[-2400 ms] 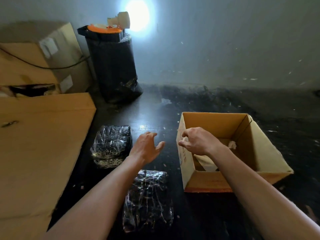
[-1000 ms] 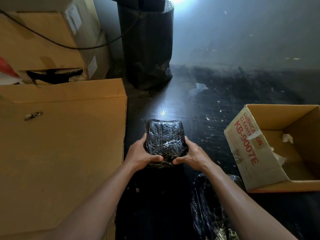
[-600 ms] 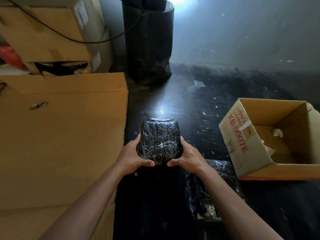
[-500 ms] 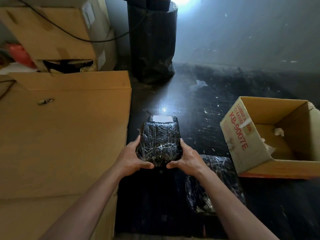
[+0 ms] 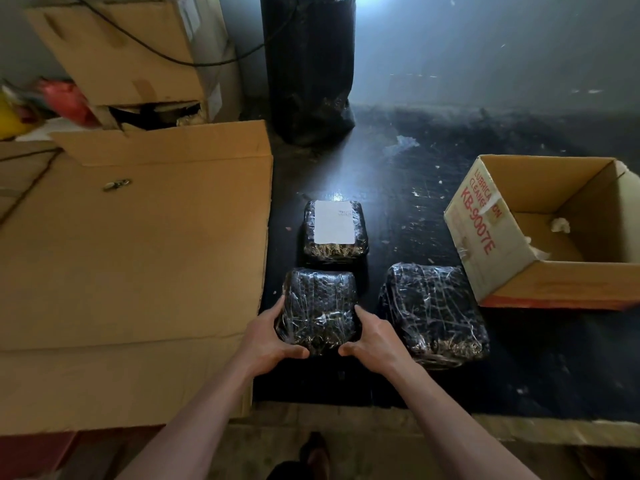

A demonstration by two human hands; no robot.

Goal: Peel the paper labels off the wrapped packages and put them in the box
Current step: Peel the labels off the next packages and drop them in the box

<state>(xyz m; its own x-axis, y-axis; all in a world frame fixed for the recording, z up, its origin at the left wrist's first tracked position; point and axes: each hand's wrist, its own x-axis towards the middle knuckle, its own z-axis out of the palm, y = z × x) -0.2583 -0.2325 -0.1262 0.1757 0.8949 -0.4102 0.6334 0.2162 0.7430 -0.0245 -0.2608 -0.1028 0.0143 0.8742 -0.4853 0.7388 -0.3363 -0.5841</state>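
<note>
Three black packages wrapped in clear film lie on the dark table. My left hand [image 5: 268,336] and my right hand [image 5: 375,339] grip the near-left package [image 5: 318,308] from both sides; no label shows on it. Just behind it lies a second package [image 5: 335,249] with a white paper label [image 5: 334,221] on top. A third package [image 5: 431,311] without a visible label sits to the right. The open cardboard box [image 5: 485,233] with red print stands at the right, with crumpled white scraps inside.
A large flat cardboard sheet [image 5: 131,258] covers the table's left side. Stacked cardboard boxes [image 5: 138,53] with a black cable stand at the back left. A tall black wrapped cylinder [image 5: 308,71] stands at the back centre. The table's front edge runs below my wrists.
Both hands have pulled the gripped package toward me and set it low. A labelled package that lay under it now shows behind it. The view has shifted back, showing the table's front edge.
</note>
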